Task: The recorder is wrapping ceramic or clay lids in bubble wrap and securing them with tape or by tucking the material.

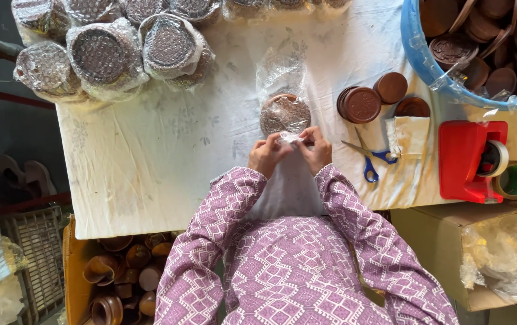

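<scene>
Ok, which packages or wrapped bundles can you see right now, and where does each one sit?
Wrapped disc: round, brown, in clear bubble wrap, table centre, left hand and right hand pinching its wrap.
Wrapped bundles: round, dark, clear wrap, far left of table.
Cardboard box: tan, right of the person.
No labels, signs or screens.

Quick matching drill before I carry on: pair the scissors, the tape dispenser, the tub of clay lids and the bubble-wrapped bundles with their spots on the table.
Things:
1. scissors
2. tape dispenser
3. tub of clay lids
4. bubble-wrapped bundles

Places:
A. top left of the table
B. right edge, beside loose tape rolls
C. top right corner
D. just right of the right hand

Pairs: 1-D, 2-B, 3-C, 4-A
</scene>
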